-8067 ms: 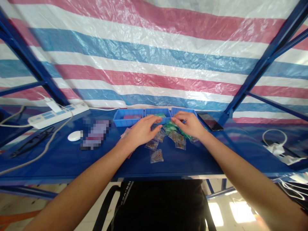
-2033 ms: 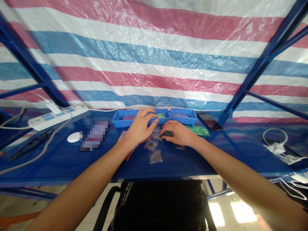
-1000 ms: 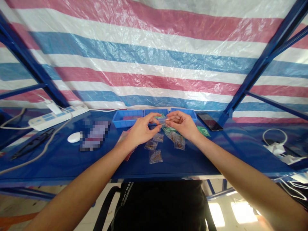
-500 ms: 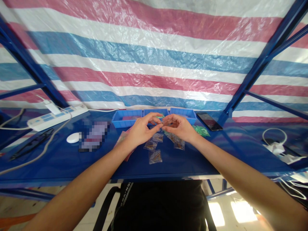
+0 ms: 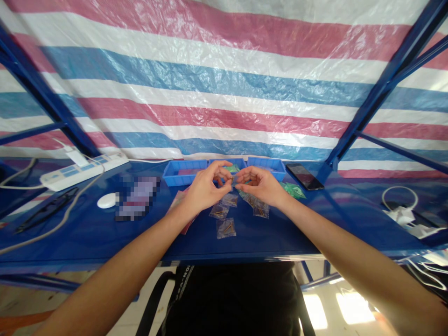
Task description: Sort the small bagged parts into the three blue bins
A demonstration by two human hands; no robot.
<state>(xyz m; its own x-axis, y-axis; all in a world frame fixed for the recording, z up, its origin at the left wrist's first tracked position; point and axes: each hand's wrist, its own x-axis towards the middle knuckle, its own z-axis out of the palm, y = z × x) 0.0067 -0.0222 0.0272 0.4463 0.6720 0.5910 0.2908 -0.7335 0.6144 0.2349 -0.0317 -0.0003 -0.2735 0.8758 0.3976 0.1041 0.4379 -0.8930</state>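
- Left hand (image 5: 205, 189) and right hand (image 5: 261, 185) meet above the blue surface (image 5: 87, 228), fingers pinched on one small clear bag (image 5: 234, 179), raised, seemingly for a better grip
- More bags (image 5: 226, 227) lie just below, trays (image 5: 185, 171) behind

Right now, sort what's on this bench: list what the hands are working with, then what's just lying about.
In hand: small clear bag pinched between left hand and right hand; clear bags; green bags; blue trays.
Lying about: phone; power strip; white puck; cable.
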